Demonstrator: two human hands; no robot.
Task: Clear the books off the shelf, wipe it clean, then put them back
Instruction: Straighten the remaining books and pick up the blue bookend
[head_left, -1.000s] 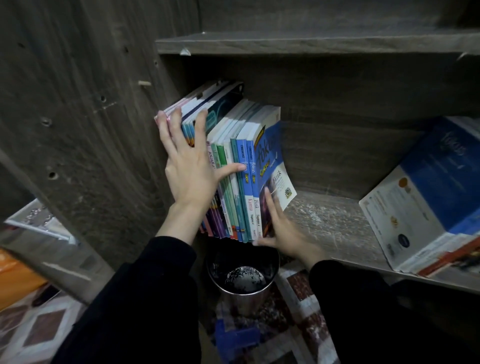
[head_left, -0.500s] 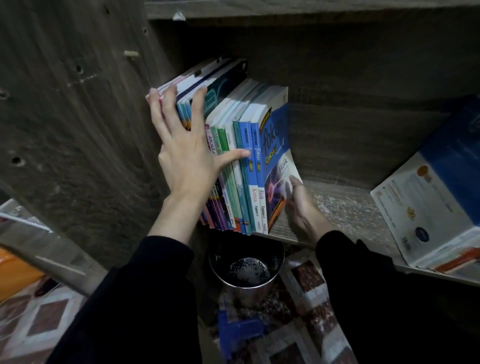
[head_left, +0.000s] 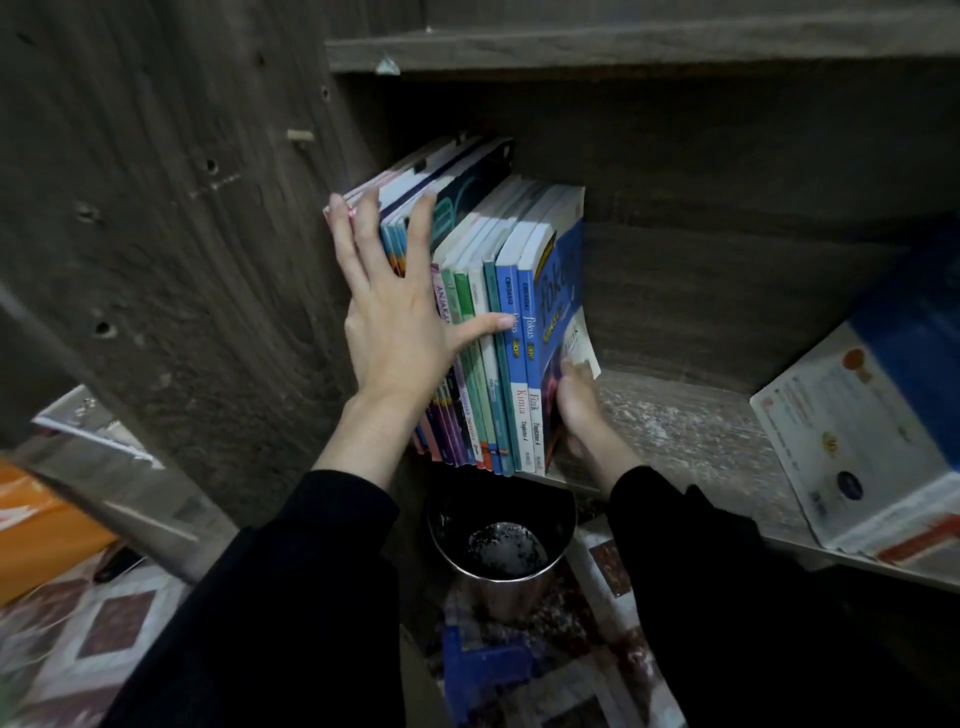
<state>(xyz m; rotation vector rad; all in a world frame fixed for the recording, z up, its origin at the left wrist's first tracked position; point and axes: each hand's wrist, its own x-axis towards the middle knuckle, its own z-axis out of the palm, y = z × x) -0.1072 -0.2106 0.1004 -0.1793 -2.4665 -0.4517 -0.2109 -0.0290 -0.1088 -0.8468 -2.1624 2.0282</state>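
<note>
Left hand (head_left: 400, 332) is spread wide, flat on the spines so the books (head_left: 498, 332) don't flop. They stand squeezed between both hands, on the shelf (head_left: 675, 431). Right hand (head_left: 576, 415) lies straight-fingered against the end cover, bracing the row I guess.

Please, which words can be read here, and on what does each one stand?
"Fokus": blue cover of the rightmost upright book.
"Fokus" and "Fizik": that book's spine.
"Kimia": next spine leftward.
Pink spine: blurred, partly behind the left hand.
Leaning book at right: print too blurred.
</note>
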